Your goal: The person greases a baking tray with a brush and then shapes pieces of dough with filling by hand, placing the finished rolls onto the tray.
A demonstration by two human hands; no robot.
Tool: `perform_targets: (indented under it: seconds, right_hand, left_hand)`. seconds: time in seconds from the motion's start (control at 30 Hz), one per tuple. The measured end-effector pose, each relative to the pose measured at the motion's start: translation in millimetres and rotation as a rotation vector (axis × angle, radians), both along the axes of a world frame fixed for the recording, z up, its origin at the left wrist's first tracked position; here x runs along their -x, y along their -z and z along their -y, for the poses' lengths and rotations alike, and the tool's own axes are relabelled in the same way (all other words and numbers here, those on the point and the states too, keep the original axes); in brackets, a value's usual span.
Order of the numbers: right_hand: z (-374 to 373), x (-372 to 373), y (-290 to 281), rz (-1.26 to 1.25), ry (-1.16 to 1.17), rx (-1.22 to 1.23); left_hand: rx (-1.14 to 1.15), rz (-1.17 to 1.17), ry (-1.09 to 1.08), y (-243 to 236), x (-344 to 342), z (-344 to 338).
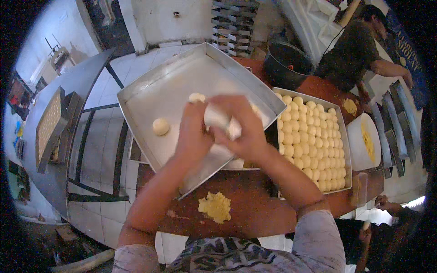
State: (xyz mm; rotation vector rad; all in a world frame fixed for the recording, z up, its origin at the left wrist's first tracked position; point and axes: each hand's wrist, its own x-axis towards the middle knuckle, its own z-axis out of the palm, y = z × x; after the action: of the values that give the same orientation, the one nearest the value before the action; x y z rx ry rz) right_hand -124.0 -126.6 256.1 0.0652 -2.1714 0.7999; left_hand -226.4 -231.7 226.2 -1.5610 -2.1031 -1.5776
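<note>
Left hand and right hand clasp a pale dough lump above the square metal tray; best rolled evenly, matching the round dough ball

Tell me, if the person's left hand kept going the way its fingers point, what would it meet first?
Probably the small dough ball just past the left hand, lying in the metal tray; how high the hand is above it is unclear.
</note>
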Motion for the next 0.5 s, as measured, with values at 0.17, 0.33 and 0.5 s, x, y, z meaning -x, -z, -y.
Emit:
perform_targets:
  seconds: [0.17, 0.33, 0.5]
  right_hand:
    - [-102.8, 84.4, 37.3, -0.207, 0.570, -0.029]
    - [-132.6, 81.3, 48.6, 0.077, 0.571, -0.303]
    - [-111.0, -32.9, -7.4, -0.094, 0.467, 0.008]
  left_hand:
    - [0.223, -0.208, -0.098, 8.4, 74.4, -49.1]
    - [0.521, -0.451, 0.031, 41.6, 95.9, -108.1]
    - [0.681, -0.466, -0.005, 77.4, 92.2, -177.6]
